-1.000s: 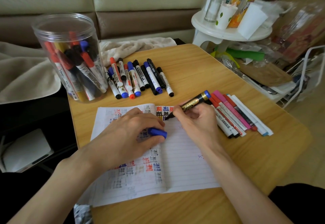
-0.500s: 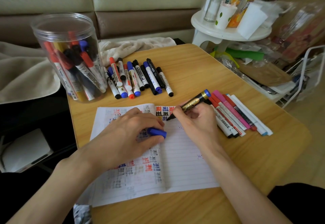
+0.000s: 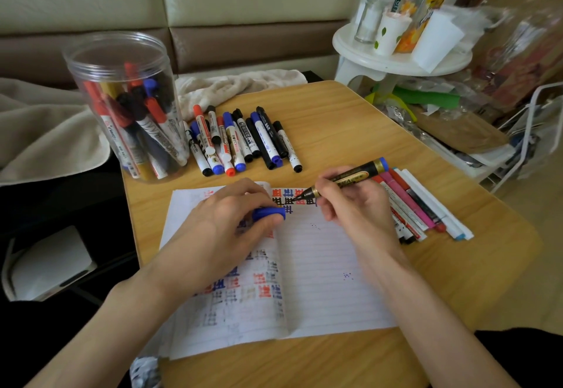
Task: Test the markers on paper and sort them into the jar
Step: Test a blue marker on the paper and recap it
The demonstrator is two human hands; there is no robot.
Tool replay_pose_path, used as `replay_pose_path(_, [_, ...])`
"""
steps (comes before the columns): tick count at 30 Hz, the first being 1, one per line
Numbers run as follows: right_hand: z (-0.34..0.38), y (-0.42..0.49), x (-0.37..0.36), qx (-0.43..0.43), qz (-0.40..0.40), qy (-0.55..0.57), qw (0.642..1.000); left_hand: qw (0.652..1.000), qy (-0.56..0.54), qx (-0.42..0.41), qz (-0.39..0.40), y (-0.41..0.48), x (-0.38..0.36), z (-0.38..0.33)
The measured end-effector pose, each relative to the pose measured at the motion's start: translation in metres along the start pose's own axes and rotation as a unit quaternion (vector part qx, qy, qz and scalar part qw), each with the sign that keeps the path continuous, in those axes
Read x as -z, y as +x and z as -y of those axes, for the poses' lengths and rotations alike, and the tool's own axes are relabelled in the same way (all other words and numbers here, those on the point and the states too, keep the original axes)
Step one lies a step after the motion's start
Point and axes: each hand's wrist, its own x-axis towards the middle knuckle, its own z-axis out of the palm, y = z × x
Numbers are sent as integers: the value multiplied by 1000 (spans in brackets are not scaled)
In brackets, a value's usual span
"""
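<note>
The open lined paper notebook lies on the pale wooden bench before me. Behind it on the left stands the clear round plastic jar, with markers inside. A row of capped mixed markers lies just right of the jar. Another marker row lies right of the notebook, beside my right grip, whose black-and-gold marker touches the page's far edge. My left grip, holding a blue plastic cap, rests on the left page.
</note>
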Motion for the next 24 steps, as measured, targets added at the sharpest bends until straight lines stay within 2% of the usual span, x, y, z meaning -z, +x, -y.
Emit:
replay_pose_path(6, [5,-5,3,6,18,16,1000,1000,-9,10,-22,3,-2,-5])
replay_pose_path(12, [4,-10,6,29,80,-10,996,999,-27,2,-29,5,-5,-11])
replay_pose_path(19, [3,-9,13,-11,151,-46,987,998,-46,19,-38,7,-1,-14])
replay_pose_path(22, [7,-4,22,-48,128,33,990,997,-47,31,-51,8,2,-12])
replay_pose_path(24, [9,0,27,-42,106,42,993,996,-47,35,-62,8,4,-11])
